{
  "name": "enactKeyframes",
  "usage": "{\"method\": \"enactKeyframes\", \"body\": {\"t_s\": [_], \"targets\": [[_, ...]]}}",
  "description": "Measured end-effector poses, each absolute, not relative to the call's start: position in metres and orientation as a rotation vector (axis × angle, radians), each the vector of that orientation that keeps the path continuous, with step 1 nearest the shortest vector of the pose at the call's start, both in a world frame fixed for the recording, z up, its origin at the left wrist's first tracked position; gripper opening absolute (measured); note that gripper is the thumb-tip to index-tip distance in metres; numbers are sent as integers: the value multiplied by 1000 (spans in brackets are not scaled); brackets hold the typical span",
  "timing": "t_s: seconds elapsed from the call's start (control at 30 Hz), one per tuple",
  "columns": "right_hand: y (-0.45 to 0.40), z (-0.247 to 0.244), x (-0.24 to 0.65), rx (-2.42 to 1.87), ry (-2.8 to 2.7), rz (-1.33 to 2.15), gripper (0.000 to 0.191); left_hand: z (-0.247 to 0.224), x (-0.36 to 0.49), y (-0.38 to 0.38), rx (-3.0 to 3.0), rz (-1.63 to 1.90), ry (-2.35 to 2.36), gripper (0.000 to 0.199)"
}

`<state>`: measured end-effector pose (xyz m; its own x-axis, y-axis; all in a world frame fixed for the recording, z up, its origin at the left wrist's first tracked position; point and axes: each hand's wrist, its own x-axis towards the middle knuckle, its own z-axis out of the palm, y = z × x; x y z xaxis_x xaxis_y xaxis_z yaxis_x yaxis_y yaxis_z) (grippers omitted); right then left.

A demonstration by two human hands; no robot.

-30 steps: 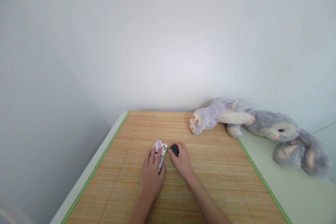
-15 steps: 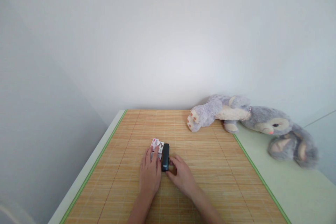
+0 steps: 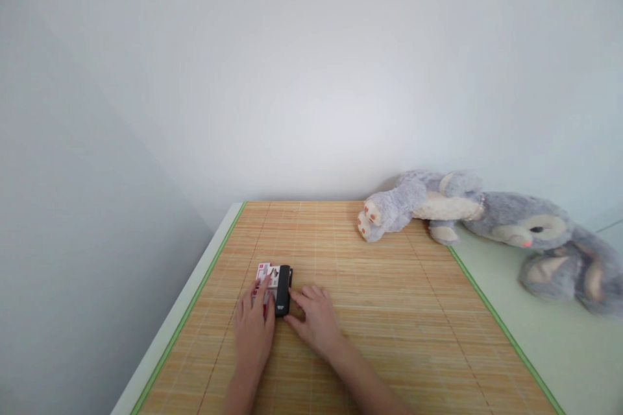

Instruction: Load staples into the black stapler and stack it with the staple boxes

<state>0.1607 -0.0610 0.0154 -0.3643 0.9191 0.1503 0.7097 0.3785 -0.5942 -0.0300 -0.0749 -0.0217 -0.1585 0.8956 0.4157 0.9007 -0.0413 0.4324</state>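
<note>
Head view: left hand [image 3: 253,327] lies over small white-and-red printed cardboard boxes [image 3: 273,275] at its 1 o'clock, fingers spread, grip not clamped; probably steadying them. Black oblong stapler [image 3: 282,292], likely plastic, sits snug along their 3 o'clock side. Right hand [image 3: 316,321], stapler at its 10 o'clock: thumb and forefinger apart at the near edge, apparently bracing it against the boxes. All on tan slatted mat [image 3: 370,285]; grey plush rabbit [image 3: 448,206] at 2 o'clock.

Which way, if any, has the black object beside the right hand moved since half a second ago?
Yes: the black object has moved left, nearer the mat's green left edge.
</note>
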Motion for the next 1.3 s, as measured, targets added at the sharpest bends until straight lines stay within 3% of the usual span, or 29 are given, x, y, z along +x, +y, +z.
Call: {"method": "enactKeyframes", "body": {"t_s": [1.1, 1.3], "targets": [[-62, 8, 155, -1418, -2158, 548, 54, -21, -35, -71, -1989, -959, -2137, 47], [-65, 14, 159, -1443, -2116, 617, 65, -16, -38, -71, -2000, -1063, -2134, 46]]}}
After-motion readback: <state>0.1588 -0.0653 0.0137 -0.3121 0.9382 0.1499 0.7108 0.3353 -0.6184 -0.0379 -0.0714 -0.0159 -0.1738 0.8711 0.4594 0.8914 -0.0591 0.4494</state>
